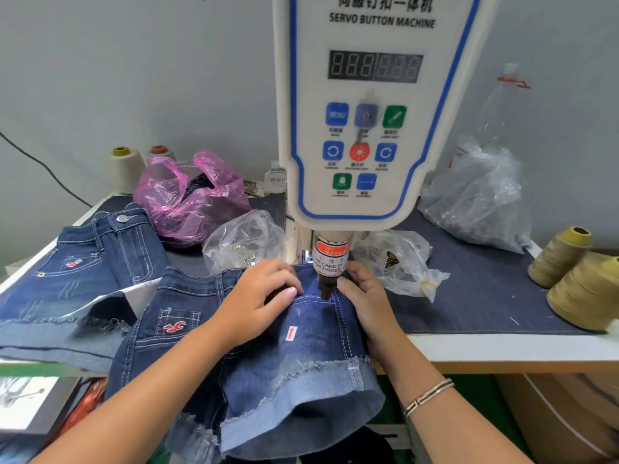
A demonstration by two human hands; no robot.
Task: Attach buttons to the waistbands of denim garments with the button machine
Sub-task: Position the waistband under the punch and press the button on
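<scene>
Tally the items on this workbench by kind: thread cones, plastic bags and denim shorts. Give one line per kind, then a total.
Thread cones: 4 (two cream, two olive)
Plastic bags: 4 (one pink, three clear)
Denim shorts: 2
Total: 10

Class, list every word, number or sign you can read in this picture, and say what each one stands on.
"SERVO BUTTON MACHINE": button machine panel, under Chinese characters.
"MENU": blue button.
"TAKE CARE OF YOUR FINGER", partly hidden: punch head label.
Red arrow: white sticker on the denim shorts.
Display digits: unlit.
Small captions under the buttons: too blurred.
</scene>
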